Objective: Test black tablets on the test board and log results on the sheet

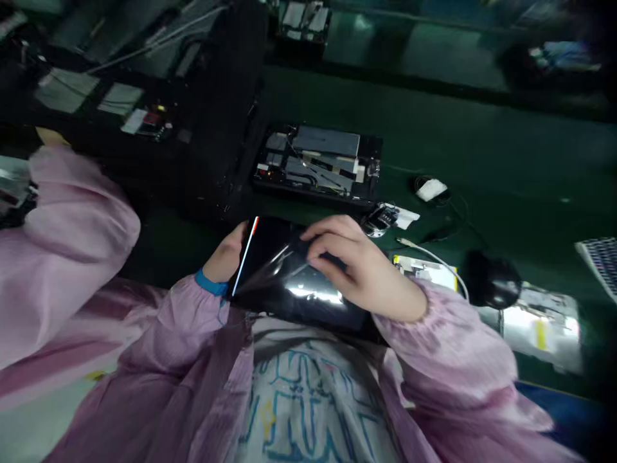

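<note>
A black tablet-like screen [270,292] is held close to my body, a thin bright line with a red tip running along its left side. My left hand [225,256], with a blue band at the wrist, grips its left edge; most of the fingers are hidden behind it. Over the glass, the thumb and fingers of my right hand [344,254] are closed in a pinch on a clear film [279,260], which is creased and pulled up toward them. Beyond the screen lies an opened device [321,161] with grey battery packs and wires showing.
A co-worker's pink sleeve [72,231] is at the left. Dark trays with device parts [144,122] stand at upper left. To the right lie a white cable [436,256], a round black object [496,280] and a silver part [540,325] on the green bench [520,167].
</note>
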`<state>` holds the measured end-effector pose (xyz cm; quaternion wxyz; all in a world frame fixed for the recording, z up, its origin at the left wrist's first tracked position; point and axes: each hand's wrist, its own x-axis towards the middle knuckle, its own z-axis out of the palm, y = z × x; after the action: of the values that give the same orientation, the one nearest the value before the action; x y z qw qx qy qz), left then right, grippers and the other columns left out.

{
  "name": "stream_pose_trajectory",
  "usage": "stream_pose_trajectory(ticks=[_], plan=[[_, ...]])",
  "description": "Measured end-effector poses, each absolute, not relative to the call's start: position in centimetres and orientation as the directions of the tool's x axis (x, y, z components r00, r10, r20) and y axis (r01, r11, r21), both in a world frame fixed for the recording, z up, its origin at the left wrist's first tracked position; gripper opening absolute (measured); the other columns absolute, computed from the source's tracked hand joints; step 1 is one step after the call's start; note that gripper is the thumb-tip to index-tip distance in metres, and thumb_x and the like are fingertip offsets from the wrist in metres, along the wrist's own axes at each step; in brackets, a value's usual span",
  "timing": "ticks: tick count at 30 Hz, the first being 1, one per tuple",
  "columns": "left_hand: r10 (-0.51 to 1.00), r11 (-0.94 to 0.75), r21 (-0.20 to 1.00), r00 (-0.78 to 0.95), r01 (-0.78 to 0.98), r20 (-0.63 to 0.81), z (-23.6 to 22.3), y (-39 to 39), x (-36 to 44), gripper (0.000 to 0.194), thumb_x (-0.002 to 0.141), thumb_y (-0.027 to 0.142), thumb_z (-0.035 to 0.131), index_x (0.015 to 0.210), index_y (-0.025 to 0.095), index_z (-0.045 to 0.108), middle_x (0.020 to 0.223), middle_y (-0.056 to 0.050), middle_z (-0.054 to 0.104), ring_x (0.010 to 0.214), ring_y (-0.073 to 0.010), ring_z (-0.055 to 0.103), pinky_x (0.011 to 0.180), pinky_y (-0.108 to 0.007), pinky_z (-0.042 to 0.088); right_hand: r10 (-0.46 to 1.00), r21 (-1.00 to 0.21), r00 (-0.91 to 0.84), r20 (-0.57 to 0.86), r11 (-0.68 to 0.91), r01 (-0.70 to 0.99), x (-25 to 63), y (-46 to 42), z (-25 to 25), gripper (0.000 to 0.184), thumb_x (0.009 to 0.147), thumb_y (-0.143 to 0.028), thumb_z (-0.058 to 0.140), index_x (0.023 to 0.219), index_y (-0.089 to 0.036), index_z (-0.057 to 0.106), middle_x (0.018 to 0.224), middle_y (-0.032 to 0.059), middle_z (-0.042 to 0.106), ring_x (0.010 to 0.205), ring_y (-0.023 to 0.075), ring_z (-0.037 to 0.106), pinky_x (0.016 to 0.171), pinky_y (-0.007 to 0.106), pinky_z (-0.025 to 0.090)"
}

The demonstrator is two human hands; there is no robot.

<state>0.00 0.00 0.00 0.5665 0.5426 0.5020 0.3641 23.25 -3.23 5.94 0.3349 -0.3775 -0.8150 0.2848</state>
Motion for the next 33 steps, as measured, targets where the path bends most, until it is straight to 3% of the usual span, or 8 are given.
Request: stream_pose_trajectory(ticks=[5,8,13,16,20,23,26,33], plan=[[0.953,0.106,0.994,0.285,-0.011,-0.099,-1.0,0.6,-0.6,0.072,0.068,0.072,0.061,0.112,0.015,0.065,0.117,-0.011,0.067,0.119,-0.0348,0.054,0.106,-0.043,0.04,0.935,-0.83,-0.257,0.245,0.339,0.443,28.1,-7.3,5.0,0.006,0.088,-0.017,0.055,0.086,-0.022,0.059,0.107,0.0077,0.06,0.102,0.0225,0.056,0.087,0.04,0.045],[0.931,0.208,0.975,0.321,-0.077,-0.173,-1.4,0.7,-0.8,0.061,0.067,0.047,0.076,0.118,0.017,0.061,0.116,-0.009,0.068,0.115,-0.0346,0.058,0.103,-0.046,0.043,0.966,-0.951,0.091,0.244,0.219,0.218,30.4,-8.8,3.9,0.006,0.085,-0.019,0.059,0.084,-0.023,0.062,0.098,0.0066,0.061,0.092,0.0216,0.059,0.078,0.039,0.046],[0.88,0.345,0.93,0.389,-0.131,-0.272,-1.2,0.7,-0.8,0.068,0.065,0.024,0.074,0.129,0.017,0.052,0.114,-0.012,0.069,0.102,-0.0353,0.065,0.089,-0.048,0.052,0.808,-0.946,0.502,0.308,0.316,0.072,32.8,-10.8,4.0,0.005,0.076,-0.02,0.066,0.076,-0.026,0.067,0.077,0.0032,0.061,0.063,0.0181,0.055,0.06,0.037,0.045],[0.892,0.338,0.934,0.357,-0.116,-0.278,-0.9,0.8,-0.8,0.069,0.065,0.025,0.074,0.129,0.017,0.052,0.116,-0.012,0.068,0.104,-0.0359,0.064,0.087,-0.047,0.053,0.874,-0.949,0.371,0.315,0.299,0.102,33.9,-12.6,5.0,0.005,0.078,-0.026,0.066,0.079,-0.03,0.068,0.068,0.0012,0.062,0.052,0.0198,0.054,0.054,0.041,0.048],[0.903,0.32,0.943,0.33,-0.088,-0.275,-0.8,0.9,-0.7,0.071,0.062,0.03,0.077,0.128,0.016,0.053,0.117,-0.013,0.067,0.107,-0.0374,0.063,0.089,-0.048,0.052,0.93,-0.932,-0.11,0.35,0.358,0.063,32.8,-14.3,5.7,0.018,0.086,-0.018,0.059,0.097,-0.03,0.067,0.073,-0.0001,0.069,0.066,0.0203,0.066,0.068,0.042,0.058],[0.915,0.286,0.954,0.32,-0.085,-0.246,-1.1,1.0,-0.7,0.069,0.064,0.038,0.078,0.125,0.015,0.055,0.116,-0.012,0.068,0.108,-0.0373,0.061,0.091,-0.049,0.05,0.865,-0.941,-0.373,0.336,0.323,-0.099,29.6,-14.4,5.2,0.034,0.086,-0.015,0.06,0.118,-0.026,0.058,0.103,0.0047,0.071,0.097,0.0206,0.068,0.084,0.039,0.058],[0.933,0.208,0.972,0.32,-0.109,-0.164,-1.4,1.1,-0.7,0.064,0.07,0.049,0.074,0.12,0.014,0.057,0.113,-0.011,0.069,0.112,-0.0362,0.059,0.092,-0.048,0.049,0.743,-0.923,-0.549,0.383,0.331,-0.197,25.9,-14.0,4.3,0.056,0.084,-0.023,0.062,0.135,-0.014,0.04,0.137,0.0194,0.051,0.129,0.0255,0.05,0.102,0.041,0.048],[0.934,0.141,0.987,0.342,-0.081,-0.106,-1.9,1.3,-0.6,0.073,0.071,0.073,0.058,0.118,0.018,0.06,0.111,-0.009,0.07,0.113,-0.0346,0.059,0.09,-0.044,0.05,0.454,-0.871,-0.75,0.481,0.343,-0.352,22.6,-13.8,3.9,0.067,0.089,-0.04,0.054,0.139,-0.004,0.029,0.145,0.0269,0.036,0.136,0.0227,0.039,0.106,0.028,0.041]])
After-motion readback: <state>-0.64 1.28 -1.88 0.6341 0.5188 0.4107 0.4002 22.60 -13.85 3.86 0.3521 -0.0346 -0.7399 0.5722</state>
